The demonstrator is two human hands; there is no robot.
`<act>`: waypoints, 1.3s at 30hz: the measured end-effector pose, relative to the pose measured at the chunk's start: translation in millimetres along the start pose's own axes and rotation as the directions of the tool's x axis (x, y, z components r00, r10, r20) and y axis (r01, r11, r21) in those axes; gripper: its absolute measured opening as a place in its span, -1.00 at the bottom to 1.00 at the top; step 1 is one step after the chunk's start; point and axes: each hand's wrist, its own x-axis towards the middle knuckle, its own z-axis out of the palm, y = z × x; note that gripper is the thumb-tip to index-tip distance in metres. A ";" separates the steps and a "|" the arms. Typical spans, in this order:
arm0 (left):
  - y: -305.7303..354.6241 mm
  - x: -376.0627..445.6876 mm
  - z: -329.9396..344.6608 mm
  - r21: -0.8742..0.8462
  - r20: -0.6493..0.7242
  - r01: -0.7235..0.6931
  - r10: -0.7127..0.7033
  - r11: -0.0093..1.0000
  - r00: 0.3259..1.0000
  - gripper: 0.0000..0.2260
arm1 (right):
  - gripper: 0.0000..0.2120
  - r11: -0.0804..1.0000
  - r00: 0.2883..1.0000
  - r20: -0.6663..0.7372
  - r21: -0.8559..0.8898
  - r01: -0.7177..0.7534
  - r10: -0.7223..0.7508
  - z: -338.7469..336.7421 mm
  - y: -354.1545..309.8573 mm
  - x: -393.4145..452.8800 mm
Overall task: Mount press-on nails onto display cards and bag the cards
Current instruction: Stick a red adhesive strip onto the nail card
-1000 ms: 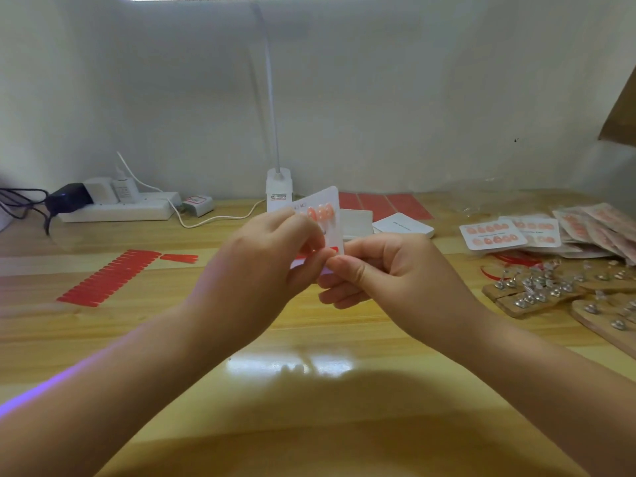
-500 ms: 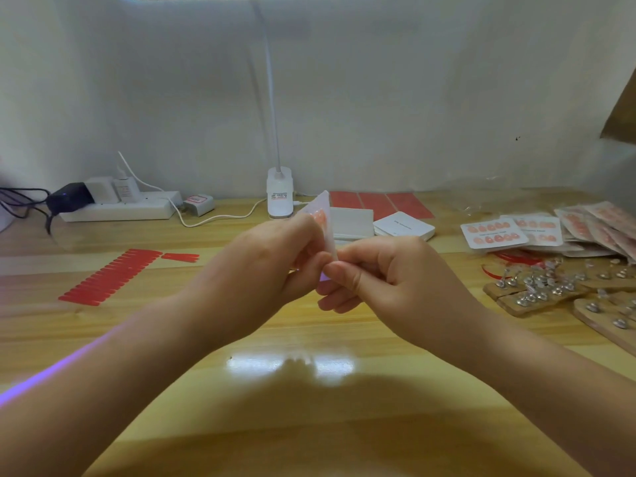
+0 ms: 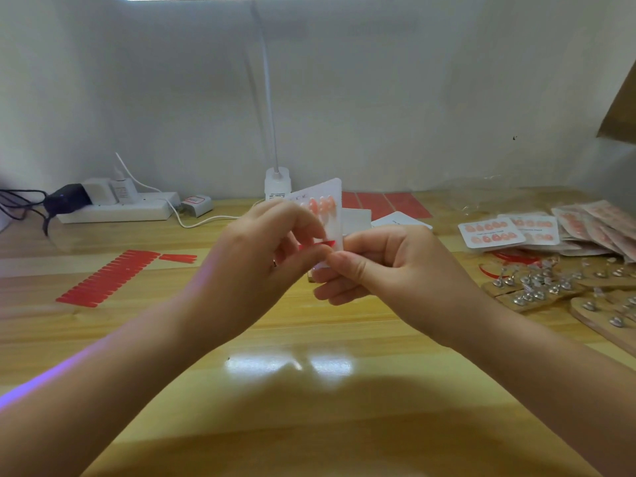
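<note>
A white display card [image 3: 328, 208] with a row of peach press-on nails stands upright above the middle of the table, held between both hands. My left hand [image 3: 261, 256] pinches the card's lower left part, and a red strip [image 3: 321, 244] shows at its fingertips. My right hand [image 3: 389, 266] pinches the card's lower right edge between thumb and forefinger. The card's bottom half is hidden behind my fingers.
Red adhesive strips [image 3: 106, 280] lie in a row at the left. A power strip [image 3: 117, 210] and the lamp base [image 3: 277, 182] stand at the back. Blank white cards [image 3: 395, 222] lie behind my hands. Finished nail cards [image 3: 492, 232], bagged cards [image 3: 599, 225] and wooden holders with nails [image 3: 537, 290] fill the right.
The card has turned from edge-on back to facing me, and a red strip now shows at my left fingertips. Both hands stay in the same place.
</note>
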 end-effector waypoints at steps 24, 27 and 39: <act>-4.1 0.3 -2.3 0.044 0.080 -0.150 0.146 0.988 0.986 -0.93 | -0.87 1.000 0.998 0.068 0.005 -0.017 0.017 1.4 -4.7 -0.6; -3.8 -1.2 -0.4 0.075 0.031 -0.201 0.200 0.977 0.979 -0.96 | -0.86 0.999 0.998 0.067 0.041 -0.009 0.006 -0.4 -5.4 0.2; -6.4 -4.6 2.3 0.122 -0.141 -0.339 0.355 0.933 0.924 -0.82 | -0.84 0.987 0.997 0.073 0.162 0.001 -0.013 -1.2 -5.3 1.2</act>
